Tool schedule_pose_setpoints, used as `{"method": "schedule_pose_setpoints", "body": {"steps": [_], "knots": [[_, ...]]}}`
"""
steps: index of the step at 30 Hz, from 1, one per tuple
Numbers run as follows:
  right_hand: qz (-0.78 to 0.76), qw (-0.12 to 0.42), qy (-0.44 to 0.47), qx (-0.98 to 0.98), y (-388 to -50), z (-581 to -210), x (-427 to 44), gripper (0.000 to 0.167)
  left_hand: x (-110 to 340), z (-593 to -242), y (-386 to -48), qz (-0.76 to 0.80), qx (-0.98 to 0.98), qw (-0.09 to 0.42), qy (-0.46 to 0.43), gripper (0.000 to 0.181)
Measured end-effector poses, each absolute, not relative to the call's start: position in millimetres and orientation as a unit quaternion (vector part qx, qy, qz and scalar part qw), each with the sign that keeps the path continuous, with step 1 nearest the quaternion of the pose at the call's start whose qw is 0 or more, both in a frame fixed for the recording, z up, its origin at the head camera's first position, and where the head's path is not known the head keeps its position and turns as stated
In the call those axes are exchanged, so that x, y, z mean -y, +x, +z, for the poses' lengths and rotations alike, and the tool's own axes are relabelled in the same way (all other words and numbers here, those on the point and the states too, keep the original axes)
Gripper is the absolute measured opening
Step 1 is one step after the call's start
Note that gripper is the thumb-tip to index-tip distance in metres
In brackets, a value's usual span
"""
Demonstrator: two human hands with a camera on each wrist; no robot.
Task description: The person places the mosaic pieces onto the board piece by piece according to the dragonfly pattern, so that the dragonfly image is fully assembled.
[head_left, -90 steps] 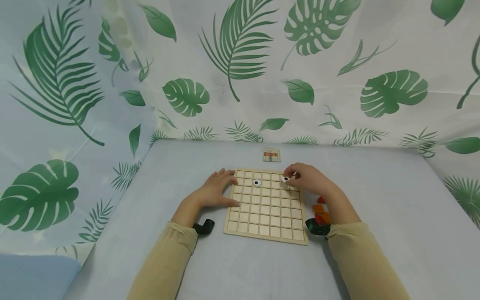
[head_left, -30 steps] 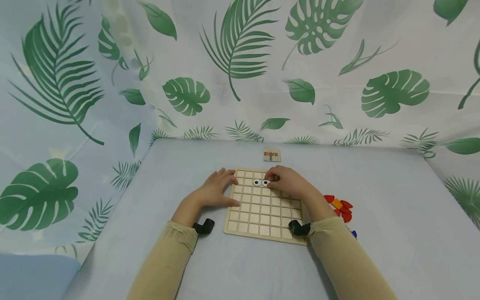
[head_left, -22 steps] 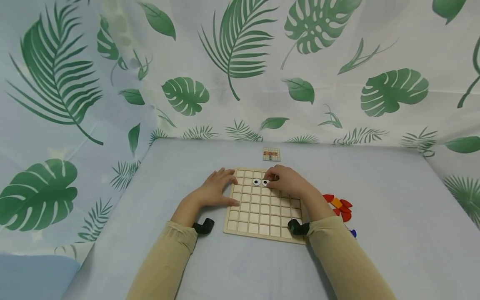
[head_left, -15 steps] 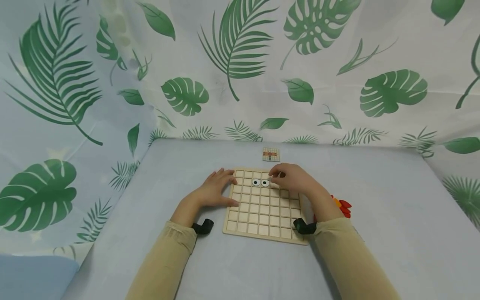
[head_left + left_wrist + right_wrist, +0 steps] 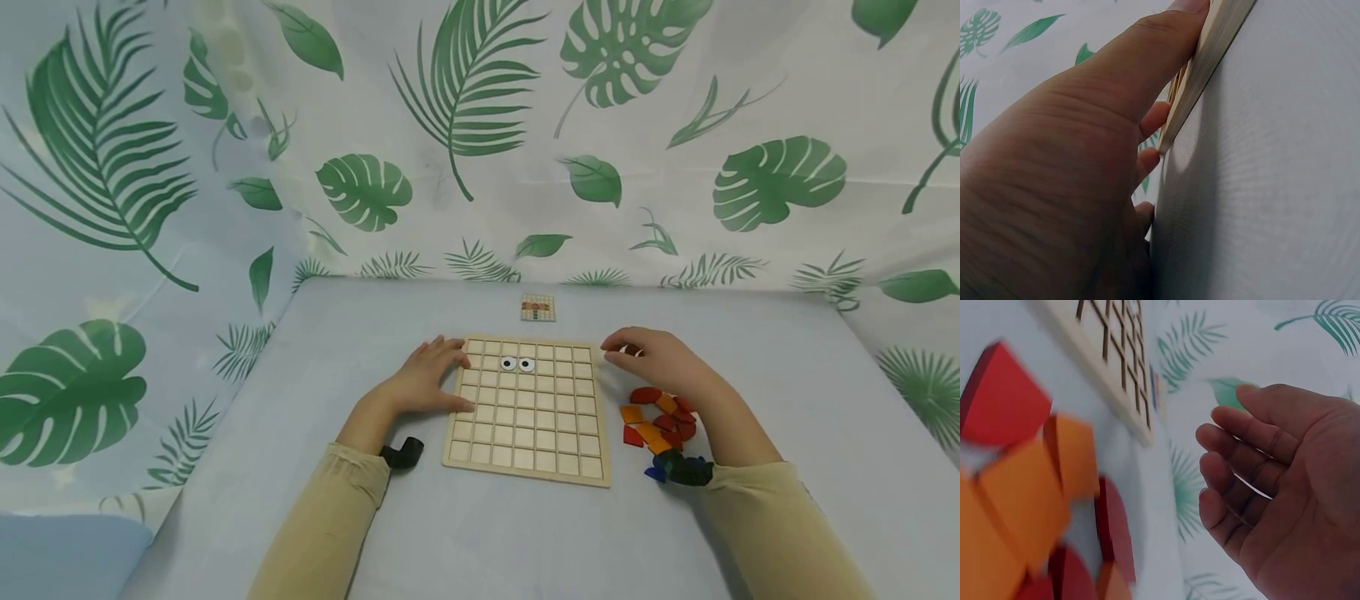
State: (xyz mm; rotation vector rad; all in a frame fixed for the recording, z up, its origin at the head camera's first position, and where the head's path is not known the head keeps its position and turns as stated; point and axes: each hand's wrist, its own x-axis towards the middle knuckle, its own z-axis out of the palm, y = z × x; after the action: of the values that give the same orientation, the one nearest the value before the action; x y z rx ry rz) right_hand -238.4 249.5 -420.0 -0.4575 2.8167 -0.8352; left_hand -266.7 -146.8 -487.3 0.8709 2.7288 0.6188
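Note:
A square wooden grid board (image 5: 525, 437) lies on the table. Two round white eye pieces, a left one (image 5: 508, 364) and a right one (image 5: 527, 365), sit side by side in its second row. My left hand (image 5: 420, 379) rests along the board's left edge, thumb and fingers spread; its thumb (image 5: 1147, 50) touches the rim in the left wrist view. Beyond the board's upper right corner hovers my right hand (image 5: 656, 358), fingers loosely bent, with nothing in its palm in the right wrist view. Below it are loose red pieces (image 5: 1004, 400) and orange pieces (image 5: 1022, 494).
A small pattern card (image 5: 537, 307) lies behind the board. Blue pieces (image 5: 656, 471) lie near the right wrist, partly hidden by a dark wrist-worn device (image 5: 690, 469). Leaf-printed cloth (image 5: 480, 167) hangs behind the table.
My right hand has carried the second eye piece left, set it beside the first, let it go and moved off to the right. The left hand has stayed on the board's edge.

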Motion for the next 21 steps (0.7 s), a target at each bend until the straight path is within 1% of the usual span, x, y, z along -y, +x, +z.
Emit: {"method": "schedule_pose_setpoints", "body": {"steps": [6, 12, 21], "knots": [[-0.276, 0.102, -0.125, -0.948, -218.9, -420.0, -283.0, 0.031, 146.5, -486.0, -265.5, 0.213, -0.925, 0.107, 0.295, 0.065], [-0.288, 0.129, -0.097, -0.944, -202.9, -430.8, -313.6, 0.034, 146.7, -487.3, -265.5, 0.210, -0.927, 0.108, 0.291, 0.065], [-0.299, 0.141, -0.108, -0.937, -190.8, -446.3, -344.4, 0.033, 146.0, -486.8, -265.5, 0.211, -0.927, 0.105, 0.293, 0.064]]}}
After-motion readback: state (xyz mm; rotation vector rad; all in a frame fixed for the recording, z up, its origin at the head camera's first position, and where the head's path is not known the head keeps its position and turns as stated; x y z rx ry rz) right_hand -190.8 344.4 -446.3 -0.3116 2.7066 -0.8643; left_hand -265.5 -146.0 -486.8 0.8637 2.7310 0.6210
